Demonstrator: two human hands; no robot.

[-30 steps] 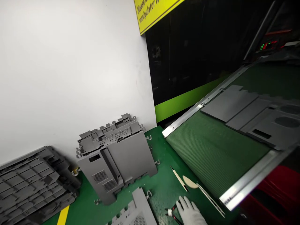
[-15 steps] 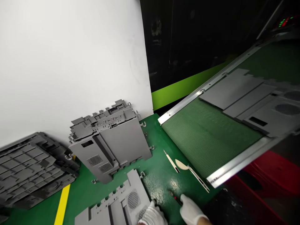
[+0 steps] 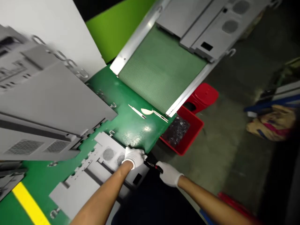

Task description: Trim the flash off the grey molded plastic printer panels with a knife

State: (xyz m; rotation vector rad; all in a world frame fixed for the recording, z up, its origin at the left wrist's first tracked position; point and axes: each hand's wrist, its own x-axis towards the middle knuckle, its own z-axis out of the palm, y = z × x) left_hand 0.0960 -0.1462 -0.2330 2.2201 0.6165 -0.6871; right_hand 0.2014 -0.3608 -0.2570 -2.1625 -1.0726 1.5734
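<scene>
Gripping hand: the right hand (image 3: 168, 174), in a white glove, has its fingers closed around the handles of red-and-black pliers (image 3: 156, 167), whose tip points toward the left hand.
Other hand: the left hand (image 3: 134, 157), also gloved, lies over the near right part of a gray panel, beside its mesh patches; its fingers are curled at the panel's edge, close to the pliers' tip, and I cannot tell whether they pinch anything.
Gray panel: flat on the green table (image 3: 131, 125) in front of the person, this panel (image 3: 84, 190) has a hook-shaped stub (image 3: 112, 133) at its far corner and a dark rectangular opening near the left wrist.
Small tools: a pen-shaped knife (image 3: 137, 112), a tan half-round piece (image 3: 146, 111) and tweezers (image 3: 160, 116) lie in a row near the belt's end.
Standing panels: more gray panels (image 3: 53, 97) stand on edge at the left, near the white wall (image 3: 79, 40).
Green belt: a conveyor (image 3: 161, 72) carries another gray panel (image 3: 187, 25).
Red bin: below the belt's end, a bin (image 3: 196, 125) holds small clear pieces (image 3: 176, 129), next to a red stool (image 3: 206, 95).
Yellow stripe: a band (image 3: 29, 203) crosses the table at lower left.
</scene>
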